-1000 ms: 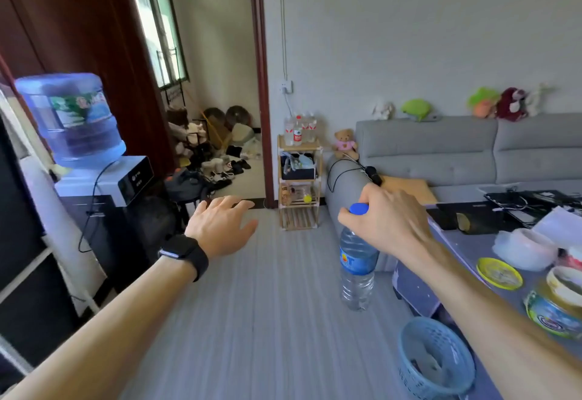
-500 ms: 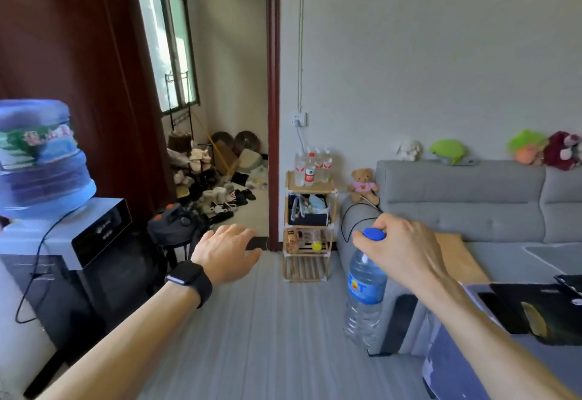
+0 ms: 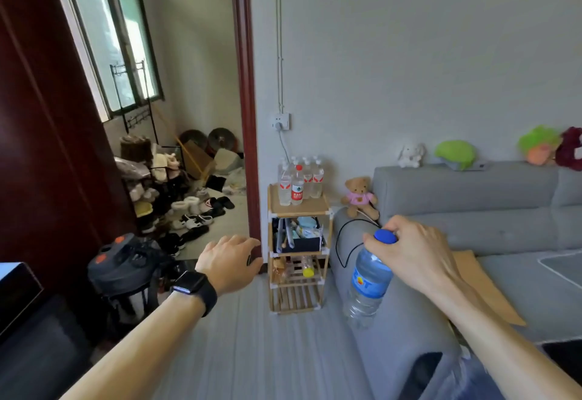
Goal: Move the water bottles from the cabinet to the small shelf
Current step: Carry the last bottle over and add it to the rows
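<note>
You are carrying the water bottle by its neck, your right hand curled closed around it just under the blue cap, so the bottle is hanging tilted in the air over the arm of the grey sofa. Your left hand is floating loosely open and holding nothing. Over the last second the small shelf has been growing larger and moving toward the middle of your view, while the water dispenser has been sliding out of sight on the left, so you are closing in on the drop-off. The shelf's top board is already carrying a cluster of bottles toward its back and left side, and the free space is looking tightest there; the front right corner is seeming the likeliest spot for this one. You are still well apart from the shelf, so more walking is needed.
</note>
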